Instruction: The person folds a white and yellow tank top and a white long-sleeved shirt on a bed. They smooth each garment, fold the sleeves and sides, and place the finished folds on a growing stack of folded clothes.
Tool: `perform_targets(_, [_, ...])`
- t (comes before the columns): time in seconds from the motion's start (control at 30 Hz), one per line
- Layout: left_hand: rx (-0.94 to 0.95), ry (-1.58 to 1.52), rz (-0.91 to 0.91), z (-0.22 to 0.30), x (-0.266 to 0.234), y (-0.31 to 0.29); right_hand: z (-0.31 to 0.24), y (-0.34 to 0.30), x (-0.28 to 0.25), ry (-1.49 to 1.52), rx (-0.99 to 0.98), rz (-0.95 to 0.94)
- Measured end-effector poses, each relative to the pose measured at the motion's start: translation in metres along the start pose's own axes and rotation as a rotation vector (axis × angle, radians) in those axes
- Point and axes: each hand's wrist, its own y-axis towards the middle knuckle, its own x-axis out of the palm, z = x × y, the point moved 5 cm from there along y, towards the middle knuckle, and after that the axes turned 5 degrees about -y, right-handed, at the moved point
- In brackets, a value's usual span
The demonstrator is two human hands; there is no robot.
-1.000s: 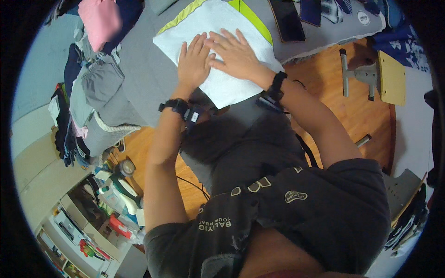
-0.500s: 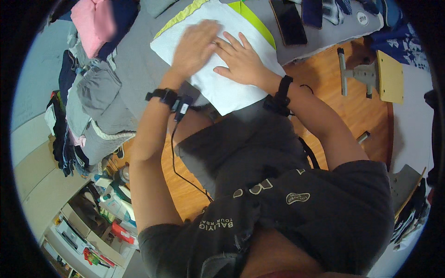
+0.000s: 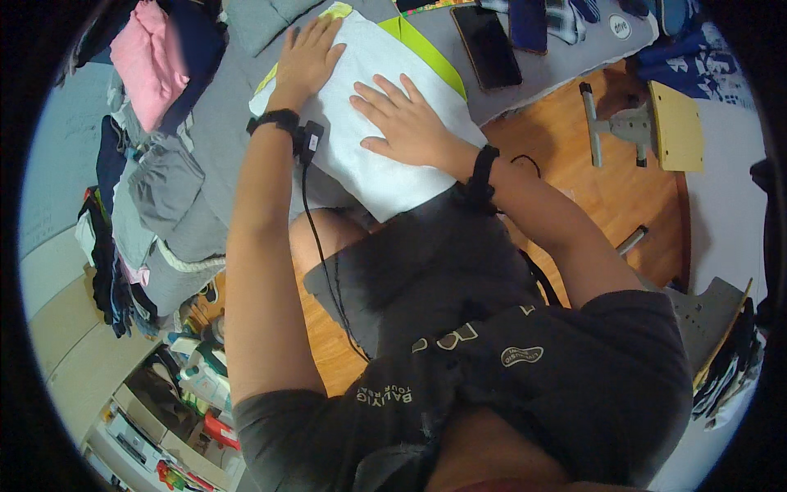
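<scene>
A white folded garment with a lime-green stripe along its far edge lies on the grey padded table in front of me. My left hand lies flat on its far left corner, fingers spread. Palm down on the garment's middle rests my right hand, fingers apart. Both wrists carry black bands, and a black cable hangs from the left one. Neither hand grips anything.
A dark phone lies on the table beyond the garment. A pink folded cloth and grey clothes are piled at the left. A wooden stool stands on the wood floor at right. Shelves with bottles sit at lower left.
My left hand has slid away from my right hand toward the garment's far left corner. My right hand has stayed near the middle. The view has shifted so the garment sits higher.
</scene>
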Motion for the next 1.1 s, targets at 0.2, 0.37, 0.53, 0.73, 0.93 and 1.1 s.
perform_targets(0.2, [-0.487, -0.219, 0.301, 0.016, -0.079, -0.114, 0.028, 0.024, 0.000, 0.315, 0.022, -0.113])
perform_targets(0.37, [-1.247, -1.195, 0.211, 0.051, -0.066, -0.205, 0.105, 0.041, -0.022, 0.020, 0.573, 0.022])
perform_targets(0.53, [-1.224, -1.284, 0.272, 0.072, -0.054, -0.183, 0.130, 0.042, -0.009, 0.167, 0.821, -0.266])
perform_targets(0.73, [-0.998, -1.445, 0.276, 0.078, -0.057, -0.158, 0.131, 0.064, 0.000, 0.333, 0.538, -0.429])
perform_targets(0.93, [-1.020, -1.633, 0.420, 0.045, -0.084, -0.167, 0.116, 0.074, -0.027, 1.342, 0.515, -0.293])
perform_targets(1.1, [-0.901, -1.321, 0.369, -0.032, -0.143, -0.153, 0.095, 0.135, -0.064, 0.989, 0.576, -0.375])
